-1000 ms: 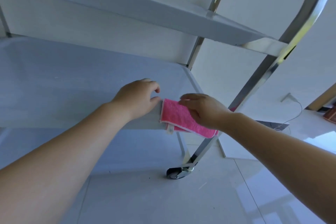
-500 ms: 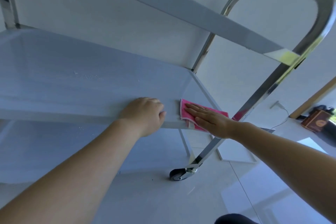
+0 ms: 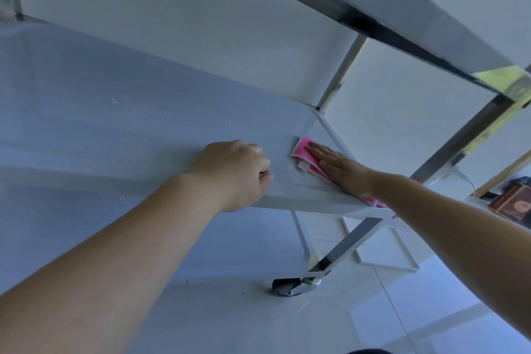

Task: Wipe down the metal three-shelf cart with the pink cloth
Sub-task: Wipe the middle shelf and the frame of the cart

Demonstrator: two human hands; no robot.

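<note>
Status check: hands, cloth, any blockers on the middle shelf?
Right hand flat on pink cloth, near right corner of middle shelf. Left hand gripping shelf's front edge. Nothing blocking shelf.

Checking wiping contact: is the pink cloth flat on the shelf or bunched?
Flat: the pink cloth lies on the middle shelf under the right hand's straight fingers.

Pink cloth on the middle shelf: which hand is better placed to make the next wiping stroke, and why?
Right. The right hand lies flat on the pink cloth, while the left hand grips the middle shelf's front edge.
</note>
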